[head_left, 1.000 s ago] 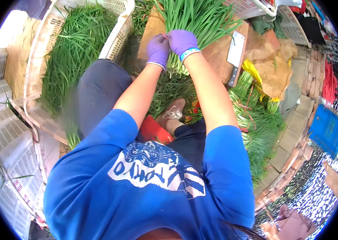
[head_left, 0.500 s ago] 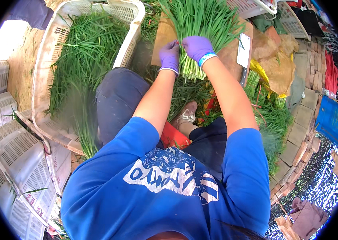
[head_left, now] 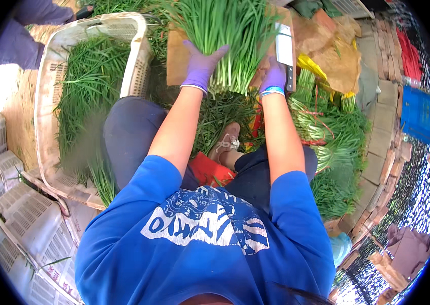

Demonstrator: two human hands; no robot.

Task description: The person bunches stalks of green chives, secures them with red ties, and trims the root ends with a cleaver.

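Okay, left hand [head_left: 199, 67] lay spread on the stalk bunch [head_left: 234, 61], thumb out; right hand [head_left: 274, 77] sat at the knife [head_left: 284, 50], grip unclear. Light left pressure suited the stalks best, right fingers clear of the blade. Counts: two hands, one bunch and one knife on one board [head_left: 176, 71], one leaf-filled crate [head_left: 136, 63] off left.

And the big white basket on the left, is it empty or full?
Not empty: long green leaves cover most of the white basket's inside. Whether it's packed full, I can't tell.
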